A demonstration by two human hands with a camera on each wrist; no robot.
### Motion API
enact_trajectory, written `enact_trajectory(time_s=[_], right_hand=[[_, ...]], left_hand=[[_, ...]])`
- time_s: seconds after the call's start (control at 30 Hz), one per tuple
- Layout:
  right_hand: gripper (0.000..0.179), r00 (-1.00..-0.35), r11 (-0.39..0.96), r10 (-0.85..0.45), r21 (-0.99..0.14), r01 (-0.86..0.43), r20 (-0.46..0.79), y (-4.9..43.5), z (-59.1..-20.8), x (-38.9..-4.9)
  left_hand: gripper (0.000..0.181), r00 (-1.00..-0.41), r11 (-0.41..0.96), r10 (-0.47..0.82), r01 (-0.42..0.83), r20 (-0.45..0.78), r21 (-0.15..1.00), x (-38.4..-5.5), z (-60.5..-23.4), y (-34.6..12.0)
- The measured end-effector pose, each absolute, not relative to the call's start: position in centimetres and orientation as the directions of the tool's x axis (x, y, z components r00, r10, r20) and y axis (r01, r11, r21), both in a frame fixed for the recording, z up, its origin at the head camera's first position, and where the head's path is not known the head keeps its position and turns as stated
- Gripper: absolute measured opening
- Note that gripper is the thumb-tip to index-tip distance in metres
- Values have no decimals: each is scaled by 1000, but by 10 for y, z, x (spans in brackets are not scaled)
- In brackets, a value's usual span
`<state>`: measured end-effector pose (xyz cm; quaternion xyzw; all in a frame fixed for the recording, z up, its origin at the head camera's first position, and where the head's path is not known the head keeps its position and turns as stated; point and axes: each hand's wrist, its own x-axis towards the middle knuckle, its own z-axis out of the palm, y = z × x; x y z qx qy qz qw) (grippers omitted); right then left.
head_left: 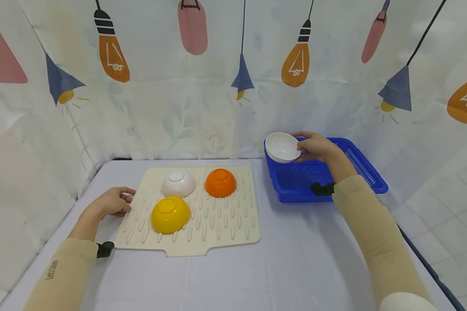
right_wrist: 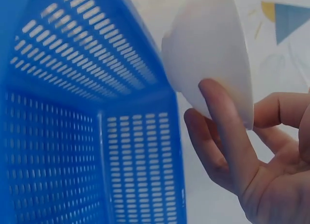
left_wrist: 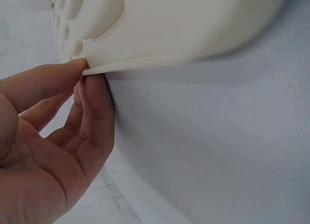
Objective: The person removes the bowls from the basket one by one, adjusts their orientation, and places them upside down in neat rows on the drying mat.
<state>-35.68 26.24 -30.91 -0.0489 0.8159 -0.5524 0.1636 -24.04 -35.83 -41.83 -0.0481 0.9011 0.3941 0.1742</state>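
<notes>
My right hand [head_left: 315, 147] pinches the rim of a white bowl [head_left: 282, 147] above the back left corner of a blue plastic basket [head_left: 279, 185]. In the right wrist view, the thumb and fingers sit on either side of the bowl's edge [right_wrist: 213, 49]. At the left, my left hand [head_left: 110, 201] pinches the edge of a cream drying mat [head_left: 218, 235]; the left wrist view has the thumb on top of the mat [left_wrist: 169, 35] and fingers beneath. Three bowls lie upside down on the mat: a white bowl [head_left: 178, 183], an orange bowl [head_left: 220, 183] and a yellow bowl [head_left: 171, 214].
The basket has slotted walls and stands at the back right of the table, which has a white cloth [head_left: 225, 280]. Behind the table hangs a curtain [head_left: 148, 112] printed with lamps and bulbs. A dark table edge [head_left: 424, 263] runs along the right.
</notes>
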Motion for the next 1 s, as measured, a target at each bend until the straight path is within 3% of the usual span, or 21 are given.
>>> enact_trajectory(time_s=[0.43, 1.0], right_hand=[[60, -903, 335, -378, -939, 72, -204, 236, -304, -329], [63, -879, 343, -429, -938, 55, -208, 197, -318, -291]], left_hand=[[65, -937, 678, 45, -226, -346, 700, -239, -417, -356], [65, -941, 720, 37, -208, -335, 662, -241, -418, -353]])
